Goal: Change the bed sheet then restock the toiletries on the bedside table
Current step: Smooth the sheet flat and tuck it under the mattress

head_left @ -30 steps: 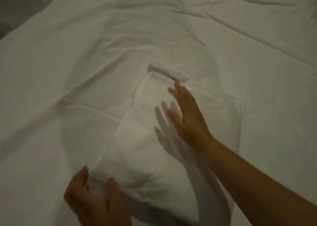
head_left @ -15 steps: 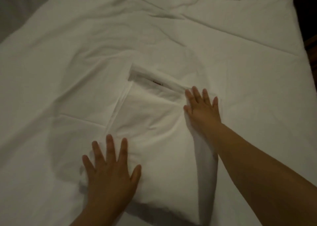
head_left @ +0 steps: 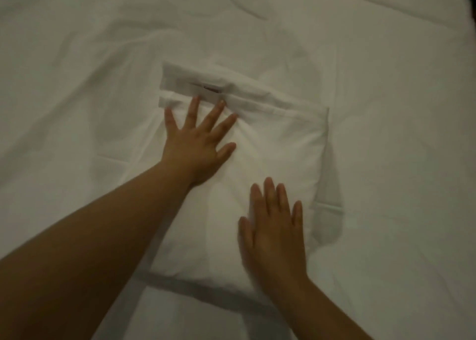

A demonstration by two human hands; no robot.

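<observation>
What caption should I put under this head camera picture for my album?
Both hands, left hand and right hand, press flat on a folded white sheet lying on the bed.

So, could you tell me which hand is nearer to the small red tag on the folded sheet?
Left. The left hand lies flat with its fingertips just below the red tag; the right hand presses the folded sheet nearer the person.
</observation>
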